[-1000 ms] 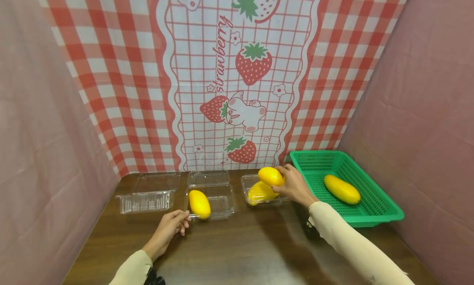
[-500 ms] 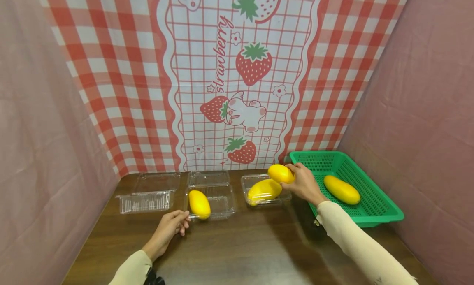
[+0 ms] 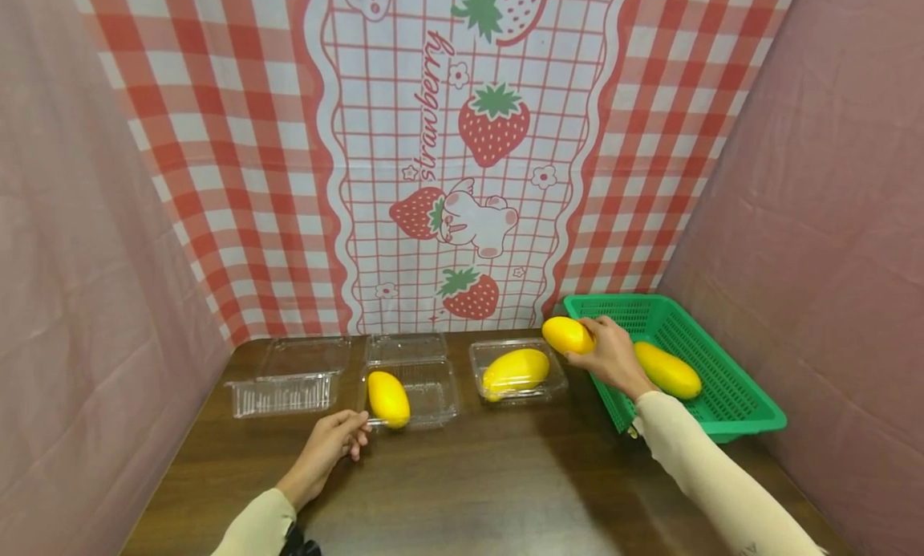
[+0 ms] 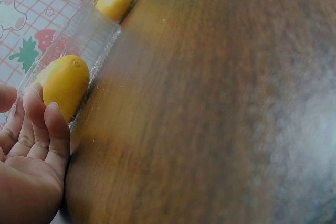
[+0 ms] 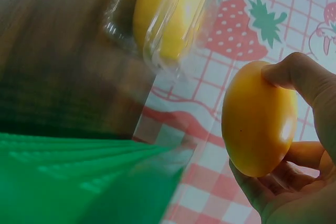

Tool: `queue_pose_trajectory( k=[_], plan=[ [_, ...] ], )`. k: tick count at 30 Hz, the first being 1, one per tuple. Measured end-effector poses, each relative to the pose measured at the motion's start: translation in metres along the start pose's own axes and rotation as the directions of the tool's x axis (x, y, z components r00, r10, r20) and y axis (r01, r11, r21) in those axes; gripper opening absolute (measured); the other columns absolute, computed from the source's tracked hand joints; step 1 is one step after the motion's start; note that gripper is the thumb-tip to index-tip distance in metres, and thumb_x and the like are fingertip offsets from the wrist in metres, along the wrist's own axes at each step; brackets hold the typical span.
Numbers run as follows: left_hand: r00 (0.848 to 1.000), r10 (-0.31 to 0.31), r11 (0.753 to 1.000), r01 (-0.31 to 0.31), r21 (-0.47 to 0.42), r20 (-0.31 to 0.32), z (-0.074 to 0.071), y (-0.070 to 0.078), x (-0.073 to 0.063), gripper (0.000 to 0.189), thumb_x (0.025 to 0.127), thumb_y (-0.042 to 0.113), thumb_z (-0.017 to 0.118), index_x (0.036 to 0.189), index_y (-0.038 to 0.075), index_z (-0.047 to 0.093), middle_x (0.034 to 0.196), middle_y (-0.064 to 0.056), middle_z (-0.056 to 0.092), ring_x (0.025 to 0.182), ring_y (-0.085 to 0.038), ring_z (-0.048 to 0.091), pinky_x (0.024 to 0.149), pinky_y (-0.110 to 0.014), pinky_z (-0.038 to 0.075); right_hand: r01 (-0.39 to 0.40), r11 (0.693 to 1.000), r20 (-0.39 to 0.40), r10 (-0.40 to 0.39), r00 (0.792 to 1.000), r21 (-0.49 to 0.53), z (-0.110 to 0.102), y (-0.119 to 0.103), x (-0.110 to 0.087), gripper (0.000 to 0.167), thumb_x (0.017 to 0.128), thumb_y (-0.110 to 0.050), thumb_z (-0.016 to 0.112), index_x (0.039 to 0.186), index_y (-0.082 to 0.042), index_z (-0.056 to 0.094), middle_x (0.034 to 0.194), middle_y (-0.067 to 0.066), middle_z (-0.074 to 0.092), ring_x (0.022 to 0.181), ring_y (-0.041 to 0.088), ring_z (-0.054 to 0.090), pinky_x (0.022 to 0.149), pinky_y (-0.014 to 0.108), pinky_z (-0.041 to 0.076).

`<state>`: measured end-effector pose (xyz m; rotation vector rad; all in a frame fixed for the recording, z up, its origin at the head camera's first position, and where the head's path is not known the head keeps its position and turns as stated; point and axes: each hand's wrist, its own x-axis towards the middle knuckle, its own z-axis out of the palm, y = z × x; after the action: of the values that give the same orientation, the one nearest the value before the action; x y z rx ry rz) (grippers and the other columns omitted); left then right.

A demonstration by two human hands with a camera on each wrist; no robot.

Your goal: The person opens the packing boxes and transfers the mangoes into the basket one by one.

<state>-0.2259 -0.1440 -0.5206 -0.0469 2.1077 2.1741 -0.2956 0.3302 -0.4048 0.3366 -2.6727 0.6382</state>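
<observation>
My right hand (image 3: 612, 355) grips a yellow mango (image 3: 568, 335) in the air by the green basket's left rim; in the right wrist view the thumb presses one side of the mango (image 5: 259, 119) and fingers lie behind it. At the middle clear plastic container (image 3: 433, 391), my left hand (image 3: 328, 452) pinches the front left edge between thumb and fingers. A second mango (image 3: 388, 399) lies in that container's left half, right by these fingertips. Another mango (image 3: 516, 373) fills much of the right clear container (image 3: 556, 379).
The green basket (image 3: 743, 391) at the right holds a longer yellow fruit (image 3: 667, 371), partly behind my right hand. A third clear container (image 3: 285, 394) stands open at the left, its lid laid back. A checked strawberry cloth (image 3: 462, 139) hangs behind the brown table (image 3: 462, 492).
My right hand has carried its mango rightward, from over the mango in the right container to the basket's left rim. My left hand has stayed at the middle container's edge.
</observation>
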Motion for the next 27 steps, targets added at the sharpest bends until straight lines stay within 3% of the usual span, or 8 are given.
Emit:
queue_pose_trajectory(
  k=[27],
  plan=[
    [1.0, 0.013, 1.0, -0.013, -0.015, 0.004, 0.0, -0.002, 0.001, 0.031, 0.105, 0.02, 0.059, 0.098, -0.011, 0.063, 0.077, -0.008, 0.06, 0.063, -0.015, 0.052, 0.058, -0.026, 0.05, -0.069, 0.997, -0.013, 0.069, 0.998, -0.045, -0.023, 0.038, -0.01, 0.069, 0.084, -0.024, 0.083, 0.137, 0.012, 0.056, 0.116, 0.03, 0.059, 0.089, 0.037, 0.055, 0.072, 0.048, 0.05]
  ],
)
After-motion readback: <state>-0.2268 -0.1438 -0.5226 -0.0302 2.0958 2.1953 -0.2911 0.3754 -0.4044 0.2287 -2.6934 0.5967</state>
